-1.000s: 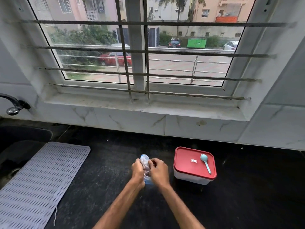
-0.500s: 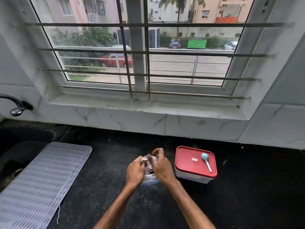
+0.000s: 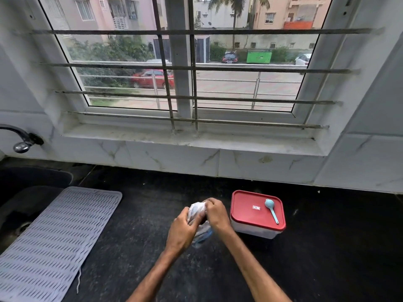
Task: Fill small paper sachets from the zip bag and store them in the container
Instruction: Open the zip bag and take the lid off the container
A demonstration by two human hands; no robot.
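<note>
Both hands hold a clear zip bag [image 3: 197,211] over the black counter, near its front middle. My left hand [image 3: 182,231] grips the bag's left side from below. My right hand [image 3: 216,214] pinches its top right edge. The bag is crumpled and mostly hidden between the hands; a blue strip shows at its lower end. A white container with a red lid [image 3: 250,214] stands just right of my right hand, lid on. A light blue spoon [image 3: 271,210] lies on the lid. No paper sachets are visible.
A grey ribbed drying mat [image 3: 56,238] lies on the left, beside a dark sink [image 3: 24,192] with a tap [image 3: 21,141] above. A barred window and marble sill [image 3: 189,140] run along the back. Black counter [image 3: 338,247] extends to the right.
My hands have shifted slightly right and turned on the bag; the left hand dropped lower, the right hand rose to the bag's top. The container and spoon stayed put.
</note>
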